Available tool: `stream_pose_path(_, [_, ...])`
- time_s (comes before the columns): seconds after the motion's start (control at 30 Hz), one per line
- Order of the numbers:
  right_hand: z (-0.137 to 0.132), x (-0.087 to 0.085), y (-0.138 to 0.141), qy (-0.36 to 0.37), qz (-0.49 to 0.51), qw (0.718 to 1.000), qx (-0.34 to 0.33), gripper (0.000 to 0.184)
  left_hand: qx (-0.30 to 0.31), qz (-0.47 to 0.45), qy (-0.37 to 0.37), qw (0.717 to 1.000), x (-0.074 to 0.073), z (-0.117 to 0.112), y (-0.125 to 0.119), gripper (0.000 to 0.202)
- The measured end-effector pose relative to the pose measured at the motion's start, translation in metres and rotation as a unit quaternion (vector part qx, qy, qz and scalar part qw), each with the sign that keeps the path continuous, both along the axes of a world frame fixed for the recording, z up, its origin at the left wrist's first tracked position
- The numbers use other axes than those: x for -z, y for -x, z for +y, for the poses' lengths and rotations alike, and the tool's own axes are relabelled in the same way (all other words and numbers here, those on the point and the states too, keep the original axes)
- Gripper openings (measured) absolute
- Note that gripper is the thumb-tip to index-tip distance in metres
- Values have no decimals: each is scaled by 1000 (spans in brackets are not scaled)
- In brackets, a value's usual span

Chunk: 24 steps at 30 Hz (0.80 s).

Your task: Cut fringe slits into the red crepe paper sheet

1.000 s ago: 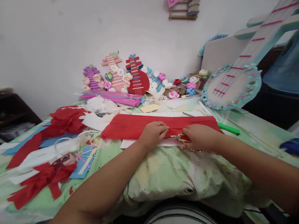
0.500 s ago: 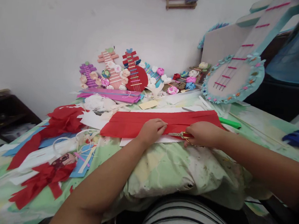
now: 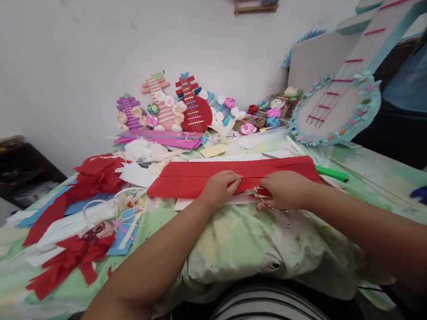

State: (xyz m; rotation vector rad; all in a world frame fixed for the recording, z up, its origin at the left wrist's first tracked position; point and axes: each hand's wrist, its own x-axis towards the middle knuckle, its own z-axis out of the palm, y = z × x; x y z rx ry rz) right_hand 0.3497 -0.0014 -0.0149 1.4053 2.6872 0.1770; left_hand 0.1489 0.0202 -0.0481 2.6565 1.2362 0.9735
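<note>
A long folded sheet of red crepe paper lies across white paper on the table before me. My right hand grips gold-handled scissors, whose blades point left at the front part of the red paper. The blade tips reach close to my left hand, which pinches the red paper near the cut, fingers closed and thumb on top. A green strip-like tool pokes out beyond the paper's right end.
Cut red paper scraps and blue card lie at the left. Small craft guitars with paper flowers lean on the wall. A large pale-blue paper instrument stands at the back right. A thin stick lies on the right.
The scissors and my right hand have shifted slightly left, the blades nearer my left hand. My view has turned a little, moving the table's left side rightward in the picture.
</note>
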Motion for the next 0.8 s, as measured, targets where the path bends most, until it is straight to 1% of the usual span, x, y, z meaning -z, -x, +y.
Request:
stream_pose_path(0.23, [-2, -5, 16, -4, -7, 999, 44, 48, 5, -9, 4, 1000, -2, -1, 0, 18])
stream_pose_path(0.43, [1, -4, 13, 2, -12, 998, 55, 41, 0, -14, 10, 1000, -1, -1, 0, 18])
stream_pose_path(0.5, [1, -4, 10, 2, -5, 998, 55, 42, -4, -17, 12, 1000, -1, -1, 0, 17])
stream_pose_path(0.67, [-3, -6, 6, 2, 18, 999, 33, 56, -10, -22, 16, 1000, -3, -3, -1, 14])
stream_pose_path(0.8, [-6, -7, 9, -15, 14, 999, 48, 55, -8, -26, 14, 1000, -2, -3, -2, 13])
